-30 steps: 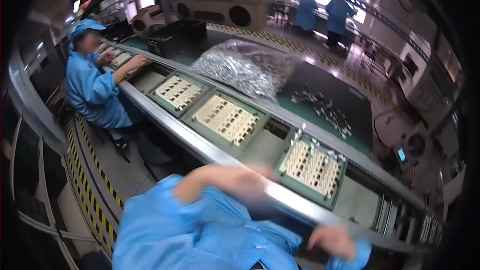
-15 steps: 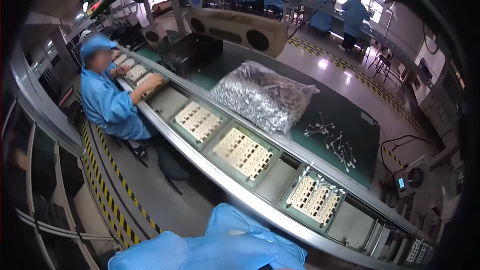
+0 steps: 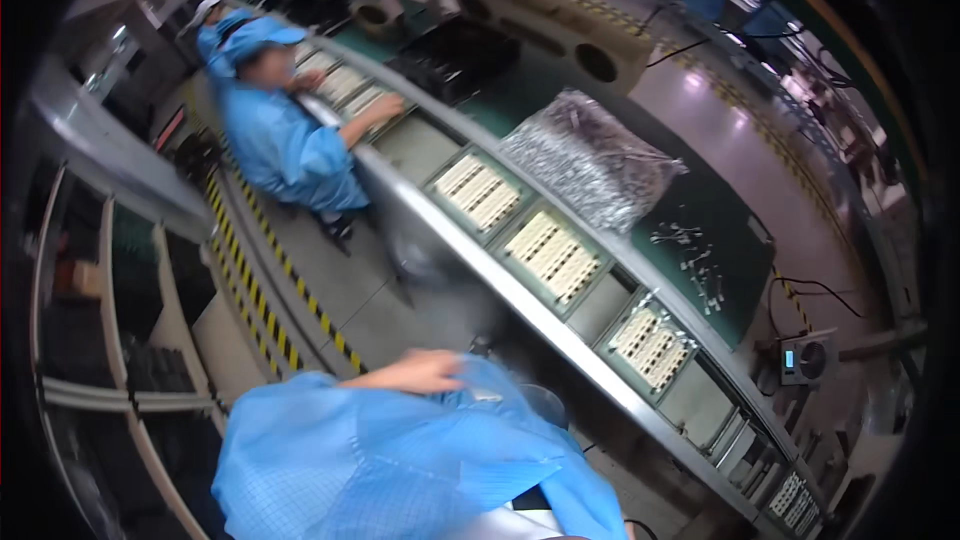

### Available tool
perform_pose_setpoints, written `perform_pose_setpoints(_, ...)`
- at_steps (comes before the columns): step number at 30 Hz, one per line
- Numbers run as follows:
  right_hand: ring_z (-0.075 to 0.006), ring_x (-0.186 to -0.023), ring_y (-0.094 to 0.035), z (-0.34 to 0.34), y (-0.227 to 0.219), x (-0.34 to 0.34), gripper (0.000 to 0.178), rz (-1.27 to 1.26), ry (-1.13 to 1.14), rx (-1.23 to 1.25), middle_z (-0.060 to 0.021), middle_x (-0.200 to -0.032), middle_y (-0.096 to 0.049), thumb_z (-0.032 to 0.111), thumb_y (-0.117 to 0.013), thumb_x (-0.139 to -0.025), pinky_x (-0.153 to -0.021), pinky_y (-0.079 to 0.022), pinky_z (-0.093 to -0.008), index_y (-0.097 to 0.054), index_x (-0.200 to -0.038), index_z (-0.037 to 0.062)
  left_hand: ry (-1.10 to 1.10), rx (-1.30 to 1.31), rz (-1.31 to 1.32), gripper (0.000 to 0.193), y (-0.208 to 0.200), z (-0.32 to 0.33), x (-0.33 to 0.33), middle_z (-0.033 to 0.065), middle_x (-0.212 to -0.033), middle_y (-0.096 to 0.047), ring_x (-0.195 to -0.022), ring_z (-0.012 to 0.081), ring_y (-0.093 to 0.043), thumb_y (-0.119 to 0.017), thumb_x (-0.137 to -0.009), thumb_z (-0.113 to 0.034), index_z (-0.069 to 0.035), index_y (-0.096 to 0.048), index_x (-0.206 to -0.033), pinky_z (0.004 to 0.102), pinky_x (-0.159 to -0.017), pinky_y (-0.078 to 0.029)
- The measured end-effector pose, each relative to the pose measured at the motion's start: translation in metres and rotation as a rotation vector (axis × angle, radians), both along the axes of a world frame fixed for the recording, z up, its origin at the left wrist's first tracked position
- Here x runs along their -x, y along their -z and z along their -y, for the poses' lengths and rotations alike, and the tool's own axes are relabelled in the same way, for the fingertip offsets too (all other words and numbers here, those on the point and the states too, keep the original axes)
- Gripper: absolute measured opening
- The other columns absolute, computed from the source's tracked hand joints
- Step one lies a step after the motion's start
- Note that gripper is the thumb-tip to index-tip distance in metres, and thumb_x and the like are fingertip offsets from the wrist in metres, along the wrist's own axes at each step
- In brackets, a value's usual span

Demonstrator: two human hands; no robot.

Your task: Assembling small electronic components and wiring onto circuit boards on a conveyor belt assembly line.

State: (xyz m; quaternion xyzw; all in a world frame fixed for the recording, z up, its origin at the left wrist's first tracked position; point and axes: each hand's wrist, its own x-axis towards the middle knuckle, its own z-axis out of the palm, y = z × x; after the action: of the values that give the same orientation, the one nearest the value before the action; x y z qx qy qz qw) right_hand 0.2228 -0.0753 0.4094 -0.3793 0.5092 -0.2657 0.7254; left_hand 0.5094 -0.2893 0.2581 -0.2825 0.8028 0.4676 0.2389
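My left hand [image 3: 425,372] reaches out of its blue sleeve [image 3: 300,420] and lies against the blue cloth of my other sleeve [image 3: 500,390]. Its fingers are blurred, so I cannot see whether they grip anything. No part of my right hand shows. Beyond my arms runs a conveyor line carrying trays of cream panels. The closest tray [image 3: 650,345] has white wired pieces along its far edge. Two more cream panels, a middle one [image 3: 553,256] and a farther one [image 3: 478,192], sit up the line. Neither of my arms touches the trays.
A clear plastic bag [image 3: 595,160] of silvery pieces lies on the green bench [image 3: 735,285], beside loose white wired pieces [image 3: 700,270]. A co-worker in blue [image 3: 285,140] works at the line, far left. A metal rail [image 3: 480,260] edges the conveyor. Shelving [image 3: 115,290] stands left.
My view has turned to the left, so the line and bench sit farther right and the co-worker nearer the middle. My left hand has come into sight over my sleeve.
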Motion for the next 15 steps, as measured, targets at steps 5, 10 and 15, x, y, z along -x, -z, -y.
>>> perform_pose_setpoints(5,-0.0174,-0.096,-0.062,-0.062,0.009,-0.015,0.031,0.027,-0.099,-0.053,-0.0074,-0.101,-0.068,0.027,-0.057,-0.097,-0.087,-0.047,-0.0315,-0.065,-0.108,-0.0013,0.213,0.134,-0.06,0.039,-0.003,-0.122,0.015,0.0133,-0.127,-0.058,-0.117,0.0291,-0.058,-0.052,-0.095,-0.034,-0.006,-0.056,-0.122,0.0388,-0.095,-0.047)
perform_pose_setpoints(10,-0.0169,-0.096,-0.062,-0.156,0.02,-0.003,0.032,0.006,-0.109,-0.122,-0.007,-0.102,-0.068,0.027,-0.057,-0.097,-0.088,-0.047,-0.0312,-0.065,-0.108,-0.0014,0.599,0.306,-0.198,0.032,0.005,-0.252,0.084,0.0076,-0.117,-0.064,-0.113,0.0261,-0.059,-0.052,-0.094,-0.035,-0.008,-0.064,-0.106,0.037,-0.089,-0.05)
perform_pose_setpoints(15,-0.0164,-0.097,-0.062,-0.211,0.012,-0.028,0.032,-0.023,-0.079,-0.134,-0.0067,-0.103,-0.067,0.028,-0.057,-0.097,-0.088,-0.047,-0.031,-0.064,-0.109,-0.0015,0.854,0.224,-0.185,0.025,0.022,-0.31,0.105,0.009,-0.107,-0.064,-0.113,0.0295,-0.057,-0.052,-0.092,-0.034,-0.013,-0.063,-0.097,0.0463,-0.085,-0.049)
